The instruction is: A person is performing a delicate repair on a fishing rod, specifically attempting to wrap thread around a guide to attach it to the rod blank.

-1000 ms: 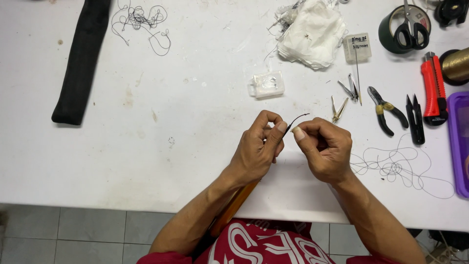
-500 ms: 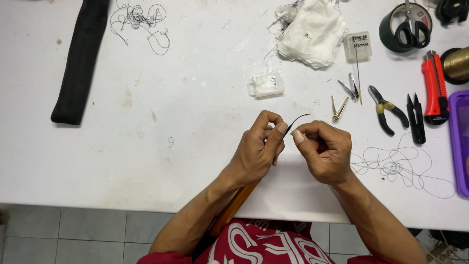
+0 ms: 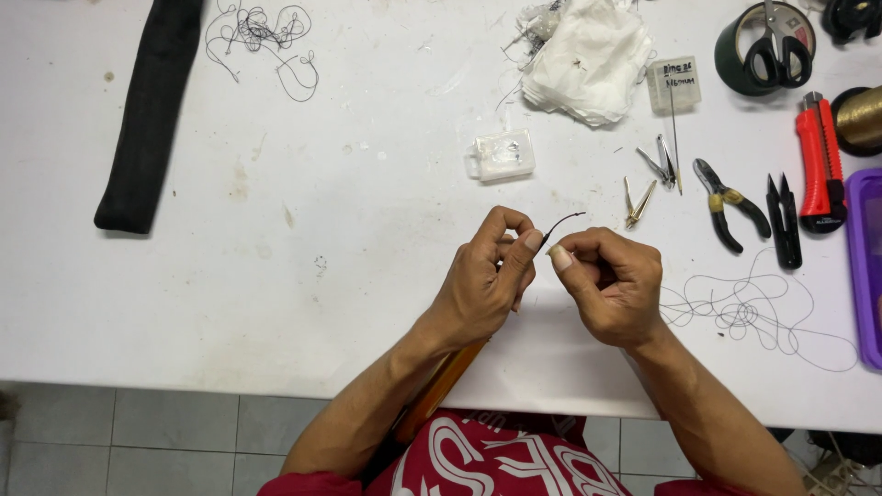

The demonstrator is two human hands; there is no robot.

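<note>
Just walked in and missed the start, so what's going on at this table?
A person in a red shirt works over a white table. The left hand and right hand meet fingertip to fingertip, pinching a thin dark curved wire between them. An orange stick runs back under the left wrist. Pliers, snips, a red knife and loose thread lie to the right, untouched.
</note>
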